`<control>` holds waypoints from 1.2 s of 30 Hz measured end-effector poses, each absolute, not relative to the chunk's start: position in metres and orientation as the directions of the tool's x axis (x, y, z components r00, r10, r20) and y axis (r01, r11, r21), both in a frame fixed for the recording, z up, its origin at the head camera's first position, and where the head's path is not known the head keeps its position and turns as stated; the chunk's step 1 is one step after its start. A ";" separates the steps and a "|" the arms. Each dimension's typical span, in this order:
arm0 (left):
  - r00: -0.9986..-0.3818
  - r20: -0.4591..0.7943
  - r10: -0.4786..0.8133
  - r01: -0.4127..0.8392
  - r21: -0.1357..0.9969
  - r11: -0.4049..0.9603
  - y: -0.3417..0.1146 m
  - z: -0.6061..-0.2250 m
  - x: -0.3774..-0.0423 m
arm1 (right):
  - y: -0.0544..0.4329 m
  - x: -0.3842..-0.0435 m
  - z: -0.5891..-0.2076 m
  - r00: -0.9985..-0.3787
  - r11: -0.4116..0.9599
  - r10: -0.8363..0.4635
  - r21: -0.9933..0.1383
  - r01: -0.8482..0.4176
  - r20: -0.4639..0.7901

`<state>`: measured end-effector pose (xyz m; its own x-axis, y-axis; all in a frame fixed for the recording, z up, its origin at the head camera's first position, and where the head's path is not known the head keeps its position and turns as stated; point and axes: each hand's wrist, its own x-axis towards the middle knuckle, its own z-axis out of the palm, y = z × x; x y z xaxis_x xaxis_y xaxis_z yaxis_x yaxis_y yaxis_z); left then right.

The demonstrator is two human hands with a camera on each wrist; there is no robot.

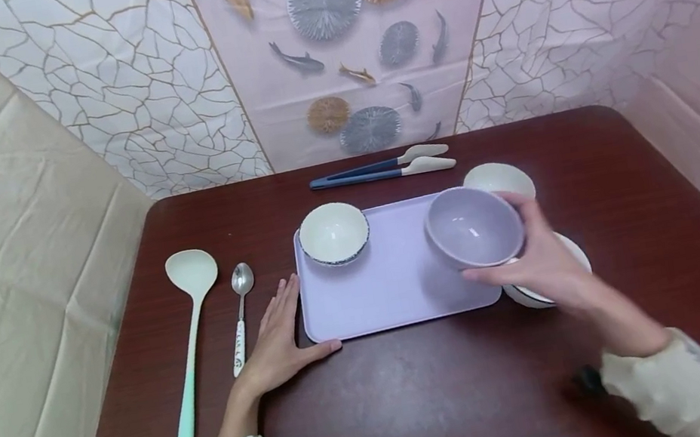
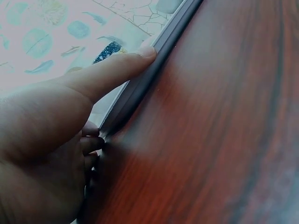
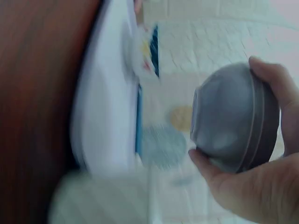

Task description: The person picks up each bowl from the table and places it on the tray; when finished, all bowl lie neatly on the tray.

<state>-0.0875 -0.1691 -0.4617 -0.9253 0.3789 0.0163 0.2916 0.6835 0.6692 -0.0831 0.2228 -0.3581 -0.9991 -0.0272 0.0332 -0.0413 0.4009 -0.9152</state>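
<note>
A light purple bowl point(image 1: 473, 226) is held above the right part of the lilac tray point(image 1: 403, 294). My right hand point(image 1: 545, 256) grips it by its right side, and in the right wrist view the bowl point(image 3: 229, 116) hangs clear of the tray between thumb and fingers. A white bowl with a dark speckled rim point(image 1: 334, 232) sits on the tray's back left corner. My left hand point(image 1: 283, 340) lies at the tray's front left corner with fingers extended; in the left wrist view its thumb point(image 2: 119, 70) rests against the tray's edge.
Right of the tray stand two more white bowls, one behind point(image 1: 498, 180) and one in front point(image 1: 530, 295), partly hidden by my right hand. Blue and white tongs point(image 1: 383, 167) lie behind the tray. On the left lie a metal spoon point(image 1: 240, 285) and a white and green ladle point(image 1: 193, 335).
</note>
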 end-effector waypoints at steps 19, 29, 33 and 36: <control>-0.918 0.078 0.388 0.339 0.661 0.670 -0.174 -0.463 -0.087 | 0.147 -0.158 -0.420 -0.987 0.446 0.163 -0.891 0.084 -0.011; -0.918 0.075 0.389 0.339 0.657 0.674 -0.173 -0.464 -0.087 | 0.148 -0.165 -0.432 -0.983 0.498 0.182 -0.863 0.080 0.013; -0.919 0.076 0.388 0.338 0.659 0.672 -0.173 -0.462 -0.088 | 0.148 -0.167 -0.433 -0.984 0.500 0.177 -0.864 0.067 0.026; -0.919 0.070 0.387 0.333 0.663 0.671 -0.174 -0.462 -0.088 | 0.147 -0.168 -0.434 -0.984 0.503 0.174 -0.862 0.067 0.025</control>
<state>-0.0878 -0.1738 -0.4622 -0.9192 0.3875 0.0698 0.3330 0.6707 0.6628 -0.1681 0.1470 -0.4337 -0.9843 0.1745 0.0255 0.0668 0.5027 -0.8618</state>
